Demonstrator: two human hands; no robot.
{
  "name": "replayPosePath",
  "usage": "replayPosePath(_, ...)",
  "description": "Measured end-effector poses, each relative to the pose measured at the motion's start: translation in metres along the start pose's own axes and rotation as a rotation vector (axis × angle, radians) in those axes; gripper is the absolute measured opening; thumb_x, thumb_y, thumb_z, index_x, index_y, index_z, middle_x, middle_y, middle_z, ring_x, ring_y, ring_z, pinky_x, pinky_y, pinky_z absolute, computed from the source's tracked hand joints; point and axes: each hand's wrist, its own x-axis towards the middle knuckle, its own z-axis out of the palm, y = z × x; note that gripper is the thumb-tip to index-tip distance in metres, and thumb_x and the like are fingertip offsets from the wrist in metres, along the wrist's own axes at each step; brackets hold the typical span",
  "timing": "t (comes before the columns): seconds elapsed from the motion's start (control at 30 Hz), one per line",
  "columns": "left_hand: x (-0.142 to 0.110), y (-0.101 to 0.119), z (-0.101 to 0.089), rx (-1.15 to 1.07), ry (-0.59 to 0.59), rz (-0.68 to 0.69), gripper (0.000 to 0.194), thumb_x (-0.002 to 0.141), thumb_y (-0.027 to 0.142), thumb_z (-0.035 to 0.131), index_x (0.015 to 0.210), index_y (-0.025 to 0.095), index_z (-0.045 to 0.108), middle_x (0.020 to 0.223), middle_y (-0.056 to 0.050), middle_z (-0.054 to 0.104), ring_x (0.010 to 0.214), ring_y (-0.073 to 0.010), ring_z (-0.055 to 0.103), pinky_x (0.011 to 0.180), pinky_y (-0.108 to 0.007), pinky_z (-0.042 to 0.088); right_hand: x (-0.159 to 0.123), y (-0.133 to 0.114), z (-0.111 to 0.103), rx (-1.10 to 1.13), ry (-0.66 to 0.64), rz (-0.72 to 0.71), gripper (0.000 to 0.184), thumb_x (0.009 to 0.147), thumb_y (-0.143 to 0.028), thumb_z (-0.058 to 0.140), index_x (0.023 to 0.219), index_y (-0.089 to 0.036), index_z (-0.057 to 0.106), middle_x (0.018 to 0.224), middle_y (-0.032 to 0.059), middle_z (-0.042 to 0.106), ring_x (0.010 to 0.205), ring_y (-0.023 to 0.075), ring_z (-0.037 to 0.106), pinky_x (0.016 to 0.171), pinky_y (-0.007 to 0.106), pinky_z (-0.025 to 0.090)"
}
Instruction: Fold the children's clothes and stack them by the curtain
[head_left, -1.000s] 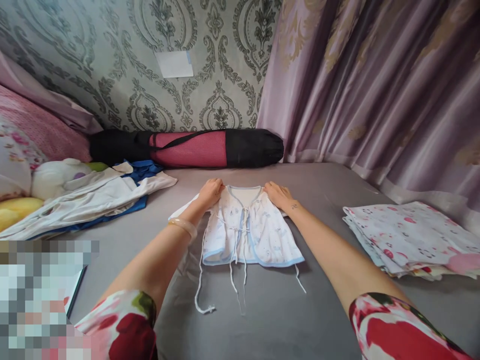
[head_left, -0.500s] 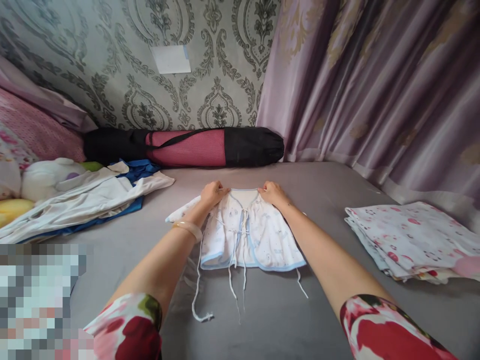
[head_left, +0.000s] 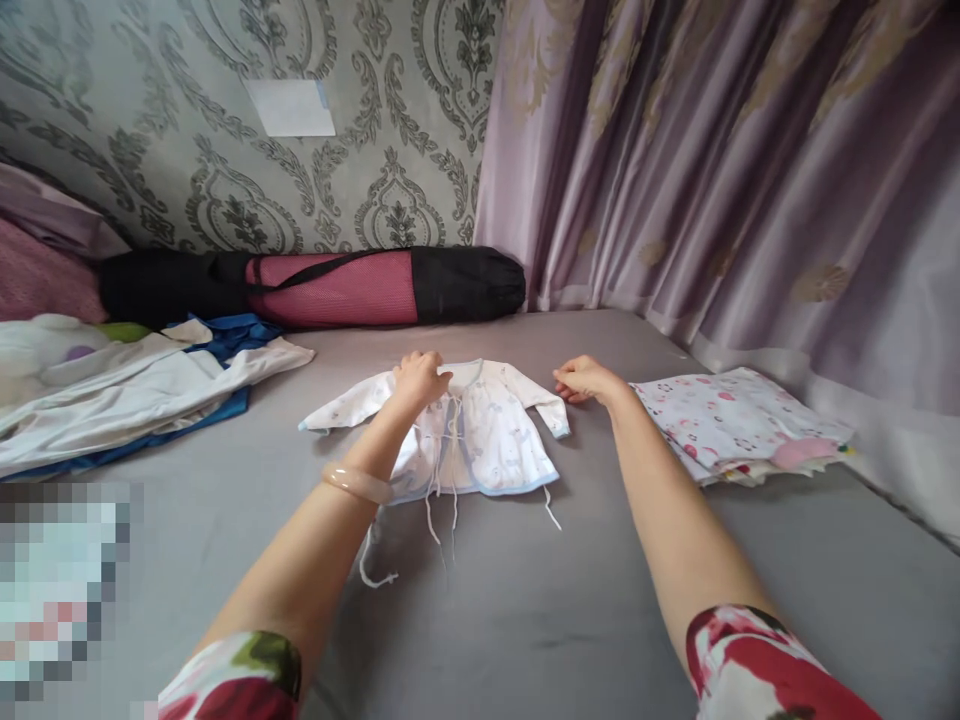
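Note:
A small white baby shirt (head_left: 510, 425) with light blue trim, a faint print and tie strings lies spread on the grey bed sheet, both sleeves out to the sides. My left hand (head_left: 421, 380) rests over its left shoulder near the neckline, thumb apart from the bent fingers, covering part of the cloth. Just beyond the right sleeve hovers my right hand (head_left: 589, 380), its fingers loosely bent and nothing visible in them. White strings (head_left: 454, 510) trail from the shirt's front toward me, and a bangle (head_left: 356, 483) circles my left wrist.
Folded printed cloth (head_left: 742, 415) lies right of my right forearm. White and blue garments (head_left: 142, 395) and a plush toy (head_left: 45, 345) are at left. A black and pink rolled bag (head_left: 337, 290) lies along the wall, with a purple curtain (head_left: 637, 180) at right.
My right hand has let go of the shirt's shoulder and moved right, past the sleeve. The right sleeve now shows. My left hand stays at the left shoulder, its grip loosened; the view has shifted right.

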Motion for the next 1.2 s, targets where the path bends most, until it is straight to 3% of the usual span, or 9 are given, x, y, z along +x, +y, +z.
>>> replayPosePath(0.17, -0.023, 0.047, 0.011, -0.085, -0.138, 0.144, 0.030, 0.088, 0.031, 0.053, 0.113, 0.020, 0.063, 0.119, -0.012, 0.063, 0.115, -0.0285, 0.054, 0.095, -0.040, 0.042, -0.025, 0.020, -0.006, -0.050, -0.143, 0.046, 0.040, 0.079, -0.050, 0.073, 0.079, -0.013, 0.060, 0.064, 0.0041, 0.065, 0.055, 0.0102, 0.061, 0.054, 0.021, 0.052)
replayPosePath(0.27, -0.035, 0.065, 0.022, -0.071, -0.176, 0.114, 0.031, 0.085, 0.026, 0.052, 0.114, 0.018, 0.062, 0.125, -0.015, 0.058, 0.120, -0.0320, 0.050, 0.094, -0.043, 0.041, -0.033, 0.019, 0.000, -0.171, -0.233, -0.028, 0.045, 0.068, -0.054, 0.080, 0.077, -0.014, 0.061, 0.064, 0.0040, 0.065, 0.060, 0.0126, 0.064, 0.056, 0.021, 0.051)
replayPosePath(0.33, -0.042, 0.070, 0.031, -0.048, -0.149, 0.059, 0.033, 0.083, 0.019, 0.050, 0.114, 0.016, 0.060, 0.127, -0.017, 0.054, 0.121, -0.0339, 0.047, 0.094, -0.045, 0.041, -0.036, 0.016, 0.007, -0.246, -0.222, -0.079, 0.042, 0.067, -0.050, 0.081, 0.078, -0.014, 0.062, 0.066, 0.0044, 0.066, 0.063, 0.0145, 0.065, 0.057, 0.022, 0.050)
replayPosePath(0.5, -0.047, 0.066, 0.049, -0.091, -0.005, -0.018, 0.034, 0.081, 0.012, 0.046, 0.111, 0.020, 0.059, 0.123, -0.014, 0.051, 0.117, -0.0320, 0.046, 0.090, -0.043, 0.042, -0.044, 0.011, 0.012, -0.414, -0.055, -0.156, 0.011, 0.081, -0.024, 0.065, 0.090, -0.017, 0.066, 0.086, 0.0084, 0.070, 0.080, 0.0193, 0.066, 0.066, 0.025, 0.048)
replayPosePath(0.63, -0.044, 0.059, 0.056, -0.118, 0.014, -0.008, 0.035, 0.080, 0.011, 0.046, 0.111, 0.021, 0.060, 0.123, -0.012, 0.050, 0.116, -0.0306, 0.046, 0.091, -0.041, 0.041, -0.056, 0.008, 0.002, -0.543, 0.311, -0.361, 0.031, 0.087, -0.008, 0.046, 0.106, -0.022, 0.065, 0.115, 0.0108, 0.064, 0.108, 0.0225, 0.058, 0.087, 0.030, 0.043)
replayPosePath(0.7, -0.043, 0.057, 0.058, -0.122, 0.016, -0.001, 0.037, 0.080, 0.010, 0.046, 0.112, 0.022, 0.060, 0.124, -0.012, 0.050, 0.115, -0.0306, 0.046, 0.091, -0.041, 0.041, -0.060, 0.008, -0.005, -0.653, 0.347, -0.450, 0.038, 0.084, -0.002, 0.044, 0.106, -0.023, 0.066, 0.123, 0.0105, 0.060, 0.118, 0.0241, 0.050, 0.096, 0.035, 0.038)
replayPosePath(0.83, -0.042, 0.056, 0.061, -0.120, 0.041, 0.013, 0.038, 0.079, 0.009, 0.046, 0.112, 0.022, 0.061, 0.122, -0.013, 0.051, 0.112, -0.0307, 0.047, 0.089, -0.042, 0.042, -0.055, 0.017, -0.016, -0.742, 0.162, -0.335, 0.040, 0.078, 0.002, 0.049, 0.097, -0.025, 0.071, 0.125, 0.0072, 0.060, 0.123, 0.0262, 0.046, 0.099, 0.039, 0.035)
replayPosePath(1.03, -0.044, 0.057, 0.059, -0.097, 0.083, 0.025, 0.037, 0.080, 0.011, 0.046, 0.111, 0.022, 0.063, 0.119, -0.013, 0.051, 0.110, -0.0305, 0.048, 0.090, -0.041, 0.041, -0.023, 0.044, -0.009, -0.500, 0.366, -0.172, 0.036, 0.093, -0.016, 0.040, 0.121, -0.023, 0.061, 0.122, 0.0098, 0.064, 0.111, 0.0244, 0.058, 0.087, 0.031, 0.042)
replayPosePath(1.2, -0.045, 0.059, 0.056, -0.082, 0.081, -0.003, 0.039, 0.082, 0.009, 0.044, 0.113, 0.019, 0.064, 0.120, -0.015, 0.050, 0.109, -0.0313, 0.047, 0.088, -0.041, 0.041, -0.004, 0.051, 0.005, -0.469, 0.449, -0.100, 0.036, 0.094, -0.030, 0.044, 0.127, -0.019, 0.057, 0.123, 0.0147, 0.063, 0.114, 0.0285, 0.057, 0.088, 0.033, 0.043)
